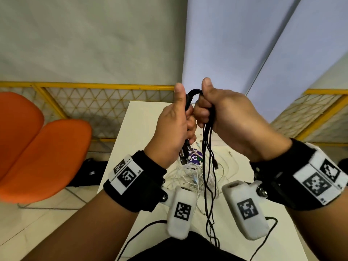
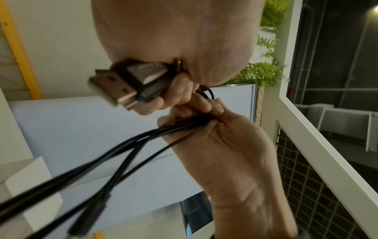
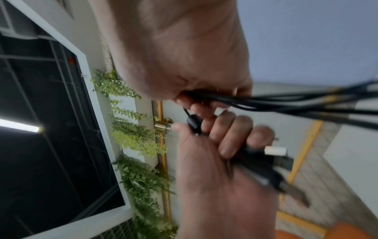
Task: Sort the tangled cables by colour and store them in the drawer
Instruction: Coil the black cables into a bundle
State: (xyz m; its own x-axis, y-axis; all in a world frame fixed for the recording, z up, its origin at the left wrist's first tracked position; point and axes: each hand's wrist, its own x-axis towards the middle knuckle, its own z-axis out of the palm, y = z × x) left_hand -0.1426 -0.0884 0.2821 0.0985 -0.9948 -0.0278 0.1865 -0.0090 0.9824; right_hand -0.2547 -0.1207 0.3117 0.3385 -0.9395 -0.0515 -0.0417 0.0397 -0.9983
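- Both hands are raised above the white table (image 1: 120,140). The left hand (image 1: 174,127) is clenched round the plug ends of the black cables (image 1: 207,166), with USB connectors (image 2: 114,87) sticking out.
- The right hand (image 1: 229,121) grips the gathered strands.
- The loose ends dangle over the white cables (image 1: 188,176) near the table's middle; they could snag and drag white ones along.
- No drawer is visible.
- The purple card (image 1: 194,157) reads partly "yG"; the rest is hidden.

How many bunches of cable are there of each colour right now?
black bunch: 1, gripped by the left hand and the right hand above the table
white bunch: 1, lying tangled on the table
Total: 2 bunches
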